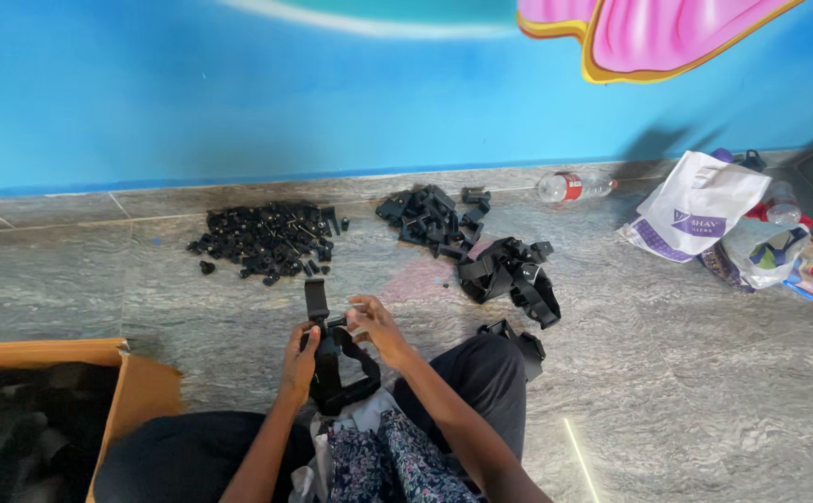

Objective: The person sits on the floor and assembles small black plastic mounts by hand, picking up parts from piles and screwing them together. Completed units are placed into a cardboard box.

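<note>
Seated on a grey stone floor (686,391), legs folded, both hands raised just above the lap. Left hand (299,363) wrapped around the side of a black strap harness (334,368), fingers closed on it. Right hand (374,326) at the top of the same harness, fingers (358,321) pinched on a small black plastic mount where the straps meet. One flat strap end sticking up past the hands; a loop of strap hanging down toward a patterned cloth (392,456) on the lap.

Ahead on the floor, near the blue wall (239,84): a heap of small black screws and knobs (266,237) to the left, a heap of black plastic clips (430,219) further right, and just beside that a bundle of finished black strap harnesses (509,275). Another black piece (518,340) lying against the right knee.

Open cardboard box (136,387) at lower left, dark contents inside, too dim to tell. At the far right, a clear plastic bottle (574,186) lying on its side and white shopping bags (704,210).
</note>
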